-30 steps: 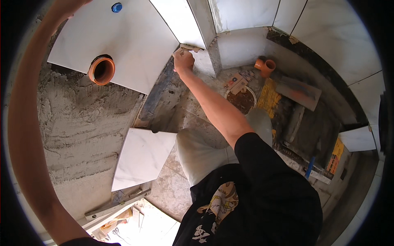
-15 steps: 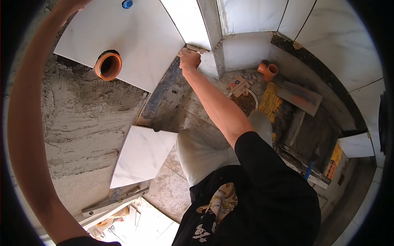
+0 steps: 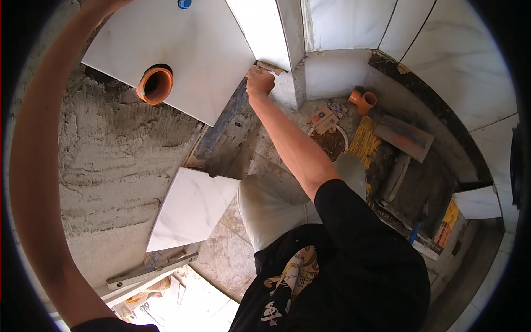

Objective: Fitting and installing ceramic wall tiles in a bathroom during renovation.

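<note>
A large white marbled tile (image 3: 193, 61) stands against the mortared wall (image 3: 110, 160) at upper left. An orange pipe (image 3: 155, 84) pokes out at a cutout in its edge, and a blue plug (image 3: 184, 4) shows further up. My right hand (image 3: 260, 81) is closed at the tile's corner, beside a white upright panel (image 3: 263, 33); its fingertips are hidden, so its grip cannot be made out. My left arm reaches up along the left side. Only part of my left hand (image 3: 108, 4) shows, by the tile's upper left edge, its fingers out of frame.
A smaller cut tile (image 3: 193, 210) leans below, near my knee. On the floor at right lie an orange pipe fitting (image 3: 363, 101), a round bucket (image 3: 331, 141), a flat trowel (image 3: 404, 137) and yellow printed packaging (image 3: 365, 144). A metal level (image 3: 152, 275) lies at lower left.
The view has shifted slightly, so the large tile and pipe sit a little further right in the picture. Both hands keep about the same places against the tile.
</note>
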`<action>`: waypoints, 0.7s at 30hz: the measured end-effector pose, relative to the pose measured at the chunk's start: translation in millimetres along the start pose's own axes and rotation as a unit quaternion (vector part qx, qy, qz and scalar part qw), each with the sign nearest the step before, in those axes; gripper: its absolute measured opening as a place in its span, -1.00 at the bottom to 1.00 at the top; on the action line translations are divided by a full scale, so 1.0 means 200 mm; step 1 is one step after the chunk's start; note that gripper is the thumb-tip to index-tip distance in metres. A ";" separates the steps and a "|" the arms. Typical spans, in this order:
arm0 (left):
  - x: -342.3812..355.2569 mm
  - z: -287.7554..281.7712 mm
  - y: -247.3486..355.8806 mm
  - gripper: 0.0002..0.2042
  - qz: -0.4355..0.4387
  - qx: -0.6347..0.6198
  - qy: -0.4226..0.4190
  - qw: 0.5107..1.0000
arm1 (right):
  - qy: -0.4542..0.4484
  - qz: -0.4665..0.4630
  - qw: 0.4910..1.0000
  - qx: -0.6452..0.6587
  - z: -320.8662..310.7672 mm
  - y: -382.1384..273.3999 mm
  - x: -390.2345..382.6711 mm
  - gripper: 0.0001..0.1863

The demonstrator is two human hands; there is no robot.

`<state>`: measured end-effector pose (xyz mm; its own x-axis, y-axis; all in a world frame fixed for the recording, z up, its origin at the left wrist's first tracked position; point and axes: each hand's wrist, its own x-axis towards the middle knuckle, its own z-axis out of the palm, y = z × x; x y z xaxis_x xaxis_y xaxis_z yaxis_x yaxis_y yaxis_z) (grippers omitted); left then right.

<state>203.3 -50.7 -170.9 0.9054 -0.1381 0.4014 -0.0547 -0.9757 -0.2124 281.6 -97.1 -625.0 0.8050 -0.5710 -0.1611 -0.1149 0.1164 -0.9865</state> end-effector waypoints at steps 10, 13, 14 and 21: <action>-0.02 0.01 -0.01 -0.72 -0.011 -0.017 0.003 1.000 | -0.173 0.160 0.943 0.236 -0.15 -0.11 -0.07 -0.77; -0.01 0.01 0.00 -0.72 -0.012 -0.008 -0.004 1.000 | -0.148 0.176 0.942 0.243 -0.15 -0.09 -0.04 -0.82; 0.00 0.01 0.01 -0.73 0.005 -0.038 0.006 0.999 | -0.146 0.175 0.943 0.243 -0.15 -0.10 0.00 -0.82; 0.02 0.04 -0.10 -0.82 0.016 -0.015 0.012 1.000 | -0.172 0.165 0.967 0.093 -0.15 -0.25 -0.06 -0.86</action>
<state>211.6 -29.8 -172.9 0.8925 -0.1738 0.4162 -0.0973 -0.9753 -0.1985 260.6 -121.6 -574.1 0.8918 -0.1781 -0.4159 -0.3177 0.4081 -0.8559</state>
